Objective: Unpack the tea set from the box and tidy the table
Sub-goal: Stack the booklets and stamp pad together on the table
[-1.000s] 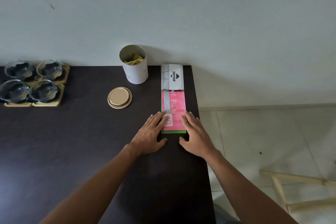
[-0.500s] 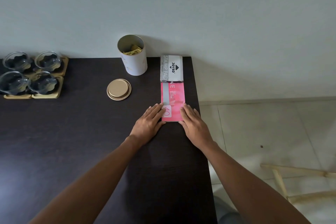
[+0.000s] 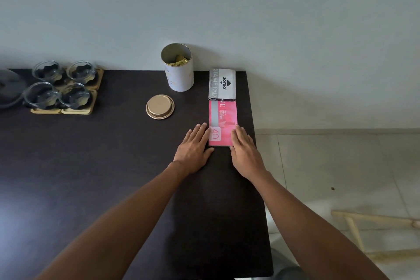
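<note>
A flat pink box (image 3: 222, 120) lies near the right edge of the dark table (image 3: 91, 166), butted against a grey stamp-pad box (image 3: 222, 84) behind it. My left hand (image 3: 194, 149) lies flat with its fingertips against the pink box's left edge. My right hand (image 3: 244, 152) lies flat with its fingers on the box's right near corner. Several glass cups (image 3: 59, 85) sit on wooden coasters at the far left. An open white tin (image 3: 178, 68) holds gold packets, and its gold lid (image 3: 160, 107) lies in front of it.
A dark grey object (image 3: 9, 88) shows at the left edge beside the cups. The wall runs right behind the table. The table's right edge drops to a tiled floor, where a pale wooden frame (image 3: 363, 229) stands.
Both hands have slid the pink box away from me until it meets the stamp-pad box. A green strip at its near edge no longer shows.
</note>
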